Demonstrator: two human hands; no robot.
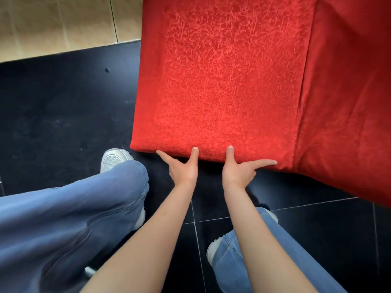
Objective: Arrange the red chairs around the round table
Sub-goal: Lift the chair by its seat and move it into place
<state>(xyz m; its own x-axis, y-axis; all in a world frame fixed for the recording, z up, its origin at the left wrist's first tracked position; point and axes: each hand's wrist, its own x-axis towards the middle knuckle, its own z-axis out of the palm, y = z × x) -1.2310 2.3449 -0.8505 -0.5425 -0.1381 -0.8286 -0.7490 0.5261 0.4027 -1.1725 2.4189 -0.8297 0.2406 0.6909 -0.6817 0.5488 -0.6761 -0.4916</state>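
Two hands: both on the near edge of the red chair seat
Left hand (pixel 184 168): thumb on top, fingers tucked under, so it's gripping the edge
Right hand (pixel 240 168): same grip, just beside the left
Red chair (pixel 228 81): fabric-covered, fills the upper right, above the dark tiled floor (pixel 63 113)

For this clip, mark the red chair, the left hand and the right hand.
red chair (pixel 230 81): head view, middle of the textured seat cover.
left hand (pixel 183 167): head view, back of the hand at the seat's near edge.
right hand (pixel 239 170): head view, back of the hand at the same edge.
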